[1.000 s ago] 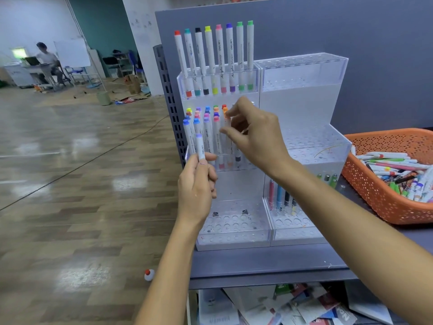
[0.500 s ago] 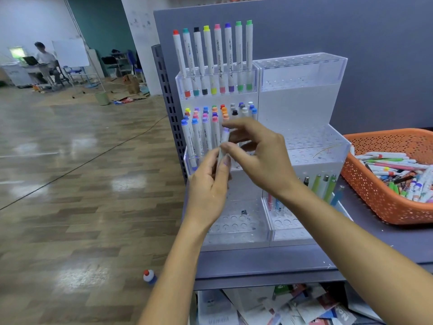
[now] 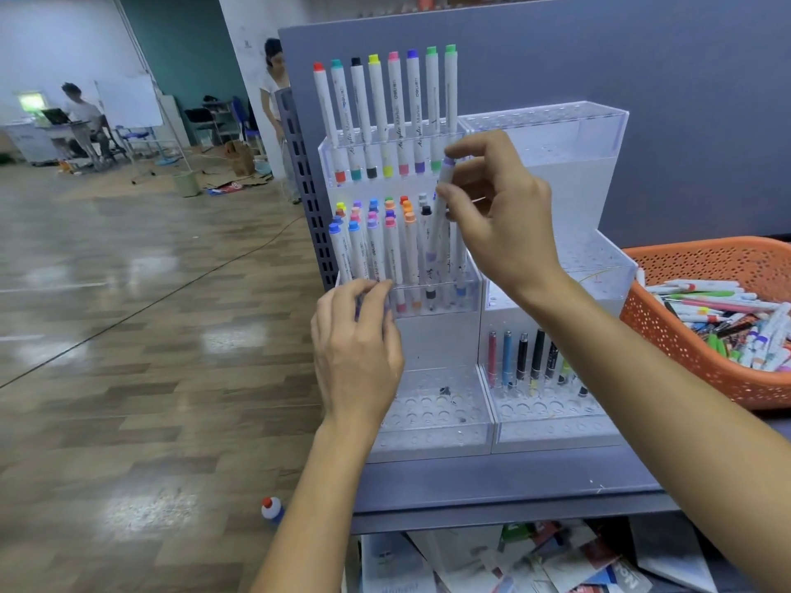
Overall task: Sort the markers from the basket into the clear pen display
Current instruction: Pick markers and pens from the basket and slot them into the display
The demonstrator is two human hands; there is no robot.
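Nearest the camera, papers [image 3: 535, 562] lie jumbled on the shelf under the grey bench [image 3: 492, 481], and a small bottle [image 3: 271, 509] with a red cap stands on the floor to the left. On the bench sits the clear pen display [image 3: 432, 425], its near lower tier still mostly bare holes on the left, with a short row of pens [image 3: 522, 357] in the right half.

The left hand [image 3: 357, 357] is now loosely curled in front of the left middle tier, its grip narrow; I cannot tell whether it holds anything, though half a second ago it was pinching a marker up beside the right hand. That marker has passed across: the right hand [image 3: 498, 216] has risen and its grip is closed on a lilac-capped marker [image 3: 440, 211], held nearly upright with its lower end among the standing markers [image 3: 376, 250] of the left middle tier, at the right end of that block.

So the handover looks done, and the step in hand appears to be seating this marker in a free hole there. The spot is crowded, so neighbouring caps could be knocked askew.

To the right, the orange basket [image 3: 667, 336] still holds a heap of loose markers [image 3: 727, 318], so plenty of sorting remains. Farther back, the top tier carries a row of tall markers [image 3: 385, 109].
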